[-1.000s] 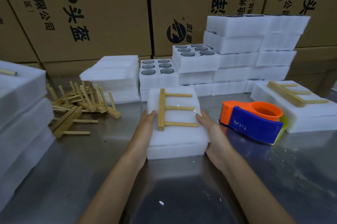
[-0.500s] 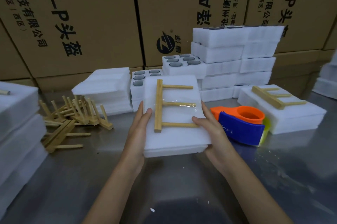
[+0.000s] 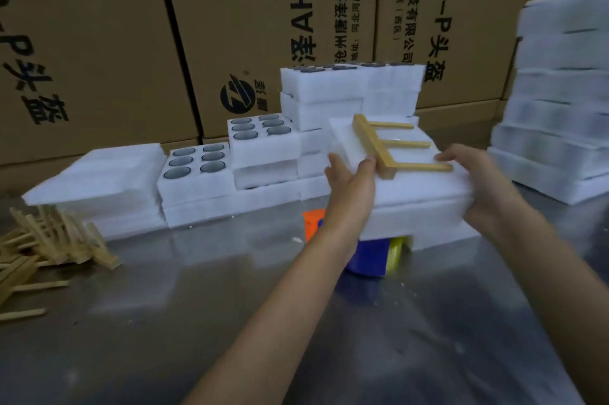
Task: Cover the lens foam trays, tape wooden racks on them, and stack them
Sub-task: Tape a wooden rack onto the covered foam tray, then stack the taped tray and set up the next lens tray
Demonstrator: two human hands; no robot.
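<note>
A covered white foam tray (image 3: pixel 415 187) with a wooden rack (image 3: pixel 382 147) taped on top is held in the air, right of centre. My left hand (image 3: pixel 351 187) grips its left edge and my right hand (image 3: pixel 478 183) grips its right edge. Directly below it lies another white foam tray (image 3: pixel 438 233) on the table. Open foam trays with round lenses (image 3: pixel 194 162) stand behind, to the left.
An orange and blue tape dispenser (image 3: pixel 365 256) sits partly hidden under my left wrist. Loose wooden racks (image 3: pixel 49 239) lie in a heap at the left. Foam covers (image 3: pixel 99 173) are stacked beside the lens trays, a tall foam stack (image 3: pixel 560 91) stands at the right, and cardboard boxes (image 3: pixel 99 41) line the back.
Both hands lifted the taped tray off the table and carried it right, over the dispenser and the tray lying at the right. The view has turned right.
</note>
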